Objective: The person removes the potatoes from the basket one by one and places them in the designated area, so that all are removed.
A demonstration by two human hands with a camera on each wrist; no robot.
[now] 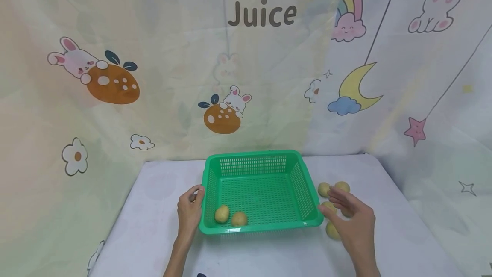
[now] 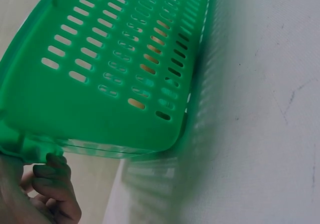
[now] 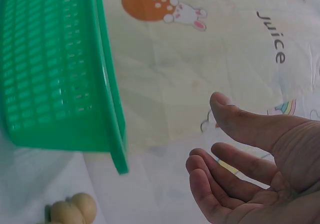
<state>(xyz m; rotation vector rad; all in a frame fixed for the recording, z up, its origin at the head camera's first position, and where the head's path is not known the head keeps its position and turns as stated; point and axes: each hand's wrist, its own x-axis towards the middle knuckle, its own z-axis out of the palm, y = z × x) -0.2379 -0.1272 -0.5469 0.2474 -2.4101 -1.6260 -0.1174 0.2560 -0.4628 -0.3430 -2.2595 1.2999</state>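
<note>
A green plastic basket (image 1: 257, 198) with slotted walls occupies the middle of the table. Two potatoes, one in the front left corner (image 1: 221, 214) and one beside it (image 1: 239, 219), lie inside. My left hand (image 1: 188, 215) grips the rim at the basket's left side; in the left wrist view its curled fingers (image 2: 57, 189) are under the rim. Off the front right corner, my right hand (image 1: 355, 221) holds nothing, its fingers loosely bent and thumb apart. The right wrist view shows a gap between this hand (image 3: 245, 169) and the basket rim (image 3: 112, 99).
Several more potatoes (image 1: 324, 189) lie on the white-covered table (image 1: 165, 191) right of the basket, some partly behind my right hand. A printed curtain (image 1: 173, 76) hangs behind the table and along its sides. A small dark object (image 1: 201, 275) shows at the bottom edge.
</note>
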